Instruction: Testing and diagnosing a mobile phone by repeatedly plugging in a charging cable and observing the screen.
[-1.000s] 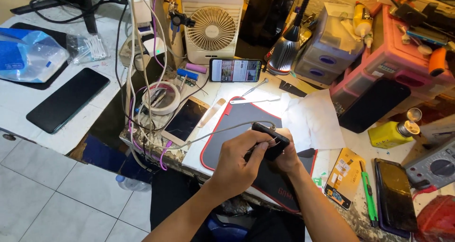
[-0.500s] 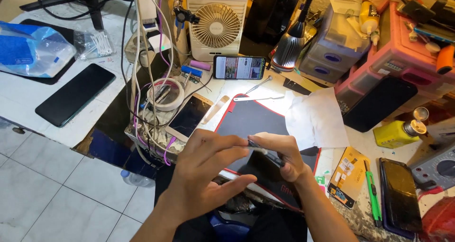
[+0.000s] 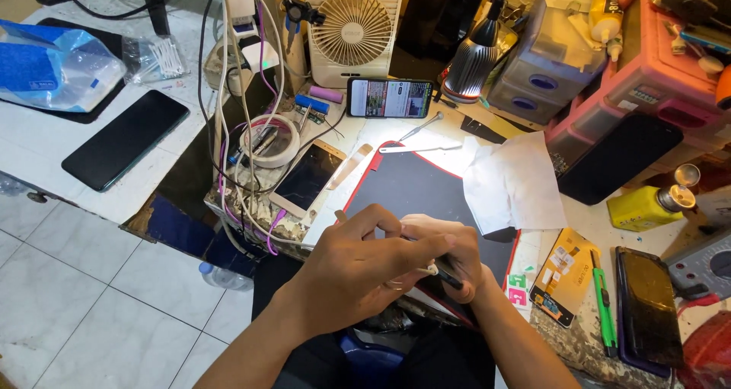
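My left hand (image 3: 358, 271) is closed on a thin pale stick (image 3: 340, 217) whose end pokes out past the thumb side. It lies across my right hand (image 3: 445, 237), which grips a small dark flat object (image 3: 449, 276), mostly hidden by fingers. The stick's white tip (image 3: 431, 269) touches that dark object. Both hands hover at the near edge of a black work mat with a red border (image 3: 415, 187), lit by a lamp (image 3: 474, 58).
A gold phone (image 3: 308, 177) and tape roll (image 3: 268, 140) lie left of the mat among cables (image 3: 236, 115). A lit phone (image 3: 390, 98) leans on a fan (image 3: 352, 27). White paper (image 3: 514, 182), a yellow bottle (image 3: 646, 206), a green pen (image 3: 604, 309) and a cracked phone (image 3: 649, 305) are on the right.
My left hand, spread open over the dark object half a second ago, has closed on the stick again. Both hands have drawn nearer to me, to the mat's edge.
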